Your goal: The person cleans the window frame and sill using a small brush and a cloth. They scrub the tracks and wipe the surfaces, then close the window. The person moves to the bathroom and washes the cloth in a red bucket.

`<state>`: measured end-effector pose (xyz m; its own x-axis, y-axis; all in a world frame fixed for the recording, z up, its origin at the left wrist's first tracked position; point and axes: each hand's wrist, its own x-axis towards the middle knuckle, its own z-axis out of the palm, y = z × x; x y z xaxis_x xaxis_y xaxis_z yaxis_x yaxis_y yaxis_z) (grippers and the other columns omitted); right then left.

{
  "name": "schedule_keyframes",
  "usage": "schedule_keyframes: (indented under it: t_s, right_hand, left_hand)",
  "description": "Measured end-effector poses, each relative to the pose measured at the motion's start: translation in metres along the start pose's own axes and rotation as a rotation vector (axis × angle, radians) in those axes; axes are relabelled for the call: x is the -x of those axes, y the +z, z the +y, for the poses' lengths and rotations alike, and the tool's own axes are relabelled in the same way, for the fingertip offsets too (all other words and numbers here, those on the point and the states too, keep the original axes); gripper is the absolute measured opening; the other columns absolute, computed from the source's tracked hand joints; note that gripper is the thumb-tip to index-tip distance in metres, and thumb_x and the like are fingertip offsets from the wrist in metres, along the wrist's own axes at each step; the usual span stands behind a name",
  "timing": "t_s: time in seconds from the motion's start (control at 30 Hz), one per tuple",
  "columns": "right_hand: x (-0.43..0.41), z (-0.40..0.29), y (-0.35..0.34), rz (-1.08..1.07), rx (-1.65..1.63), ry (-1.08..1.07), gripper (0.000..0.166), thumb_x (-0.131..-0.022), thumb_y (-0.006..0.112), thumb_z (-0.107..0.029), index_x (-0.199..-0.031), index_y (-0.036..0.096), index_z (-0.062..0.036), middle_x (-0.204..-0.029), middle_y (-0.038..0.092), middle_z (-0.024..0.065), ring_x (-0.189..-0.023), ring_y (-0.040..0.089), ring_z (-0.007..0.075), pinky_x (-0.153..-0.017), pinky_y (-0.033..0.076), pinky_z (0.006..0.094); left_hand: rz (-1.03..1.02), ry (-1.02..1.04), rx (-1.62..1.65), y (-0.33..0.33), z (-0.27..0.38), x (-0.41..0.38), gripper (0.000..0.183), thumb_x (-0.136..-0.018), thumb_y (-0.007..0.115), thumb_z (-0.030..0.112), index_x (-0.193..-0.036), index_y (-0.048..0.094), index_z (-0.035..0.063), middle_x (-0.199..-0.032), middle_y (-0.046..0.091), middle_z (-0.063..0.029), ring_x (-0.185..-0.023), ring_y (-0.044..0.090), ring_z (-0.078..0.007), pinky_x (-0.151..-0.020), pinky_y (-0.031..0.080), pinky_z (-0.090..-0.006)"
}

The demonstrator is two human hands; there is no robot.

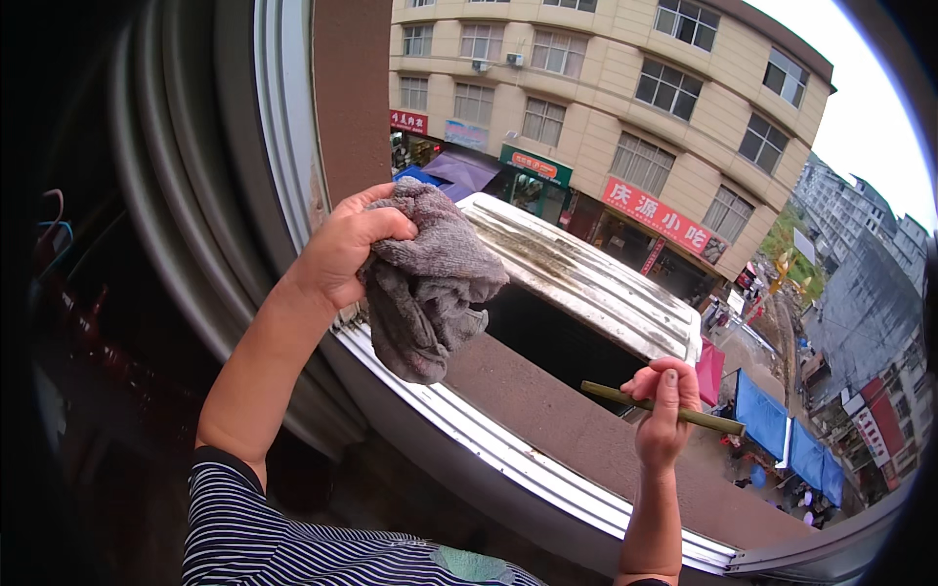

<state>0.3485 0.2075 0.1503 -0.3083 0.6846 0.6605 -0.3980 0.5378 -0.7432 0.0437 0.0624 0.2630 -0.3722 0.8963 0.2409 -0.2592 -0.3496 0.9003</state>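
Observation:
My left hand [344,245] grips a crumpled grey cloth [432,271], which hangs down over the window track near the left side of the opening. The cloth looks dirty, with dark patches. Farther right, my right hand [663,417] pinches a short greenish-brown stick [703,420] between thumb and fingers, held out past the sill. Below both hands runs the metal window track [506,439], with a brown outer ledge [498,381] beyond it.
A stained white corrugated unit or cover [586,256] sits outside, just past the ledge. Grey curtain folds [183,146] hang at the left beside the white window frame [282,110]. Far below lies a street with blue awnings [762,414]; a beige building [586,88] stands opposite.

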Motion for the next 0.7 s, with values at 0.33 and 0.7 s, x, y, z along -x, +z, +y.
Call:
schedule_keyframes:
  t_s: [0.33, 0.7]
  right_hand:
    - [0.047, 0.005, 0.052, -0.305, 0.110, 0.192, 0.061, -0.099, 0.024, -0.049, -0.089, 0.056, 0.0018, -0.091, 0.053, 0.0108, -0.058, 0.050, 0.0111, -0.053, 0.042, 0.0209]
    - [0.044, 0.074, 0.121, -0.487, -0.042, 0.513, 0.018, -0.091, 0.058, -0.009, -0.102, 0.062, 0.0034, -0.087, 0.065, 0.0067, -0.080, 0.061, 0.0104, -0.073, 0.051, 0.0238]
  left_hand:
    - [0.393, -0.207, -0.009, -0.067, -0.074, 0.121, 0.035, -0.080, 0.051, -0.001, -0.115, 0.052, -0.0044, -0.102, 0.063, -0.0112, -0.094, 0.062, -0.0198, -0.086, 0.050, -0.0342]
    - [0.450, -0.141, 0.034, -0.076, -0.170, 0.100, 0.033, -0.084, 0.051, 0.001, -0.117, 0.047, 0.0007, -0.106, 0.059, -0.0094, -0.097, 0.058, -0.0191, -0.086, 0.048, -0.0346]
